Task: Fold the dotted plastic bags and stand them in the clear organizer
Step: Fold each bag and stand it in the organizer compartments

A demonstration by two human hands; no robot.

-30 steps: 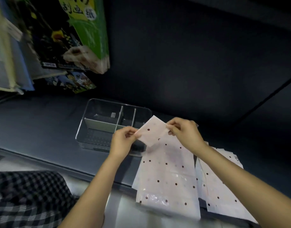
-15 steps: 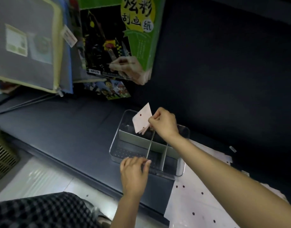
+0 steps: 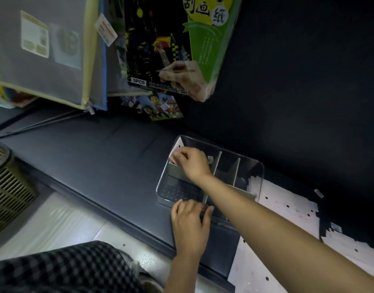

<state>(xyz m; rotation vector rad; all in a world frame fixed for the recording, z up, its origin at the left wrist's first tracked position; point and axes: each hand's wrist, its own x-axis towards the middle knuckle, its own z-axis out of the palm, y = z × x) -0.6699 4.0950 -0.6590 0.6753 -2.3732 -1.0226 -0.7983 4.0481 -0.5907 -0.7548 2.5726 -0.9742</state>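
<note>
The clear organizer (image 3: 250, 166) with grey dividers stands on the dark shelf. My right hand (image 3: 192, 163) reaches into its back left compartment and grips a folded white dotted bag (image 3: 178, 148), which stands against the back corner. My left hand (image 3: 190, 223) rests on the organizer's near rim, fingers curled over the edge. Flat dotted bags (image 3: 287, 208) lie on the shelf to the right of the organizer, partly under my right forearm.
Packaged craft sets (image 3: 171, 49) and mesh zip pouches (image 3: 44, 49) hang above the shelf at the back left. A slatted basket (image 3: 6, 187) stands at the far left. The shelf's front edge (image 3: 110, 210) runs diagonally below my hands.
The folded bag went from above the organizer down into its back left compartment with my right hand. My left hand stayed on the near rim.
</note>
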